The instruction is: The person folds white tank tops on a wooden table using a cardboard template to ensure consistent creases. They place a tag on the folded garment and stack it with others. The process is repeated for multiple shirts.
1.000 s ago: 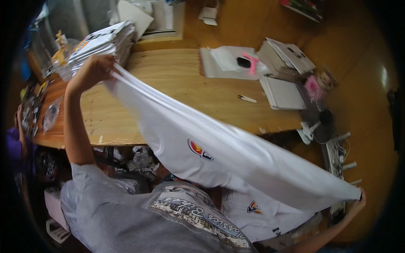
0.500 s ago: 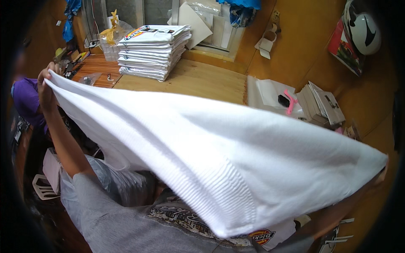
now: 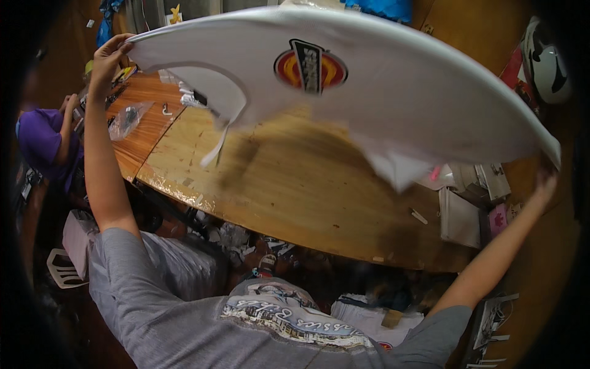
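The fingers of the left hand pinch one end of a white shirt; those of the right hand, blurred and partly behind the cloth, look pinched on the other end. Largest is the wooden counter, and the shirt is spread in the air above it, its loose lower edges blurred. Smaller are a notebook at the right, a clear bag at the left, and a slim white tool near the notebook. If either pinch is too light, the cloth's pull could slip an end free and let the shirt crumple; its hanging points, swinging low, could brush the tool or notebook. Both arms are raised and wide apart: the left forearm runs almost straight up the view, while the right forearm slants outward.
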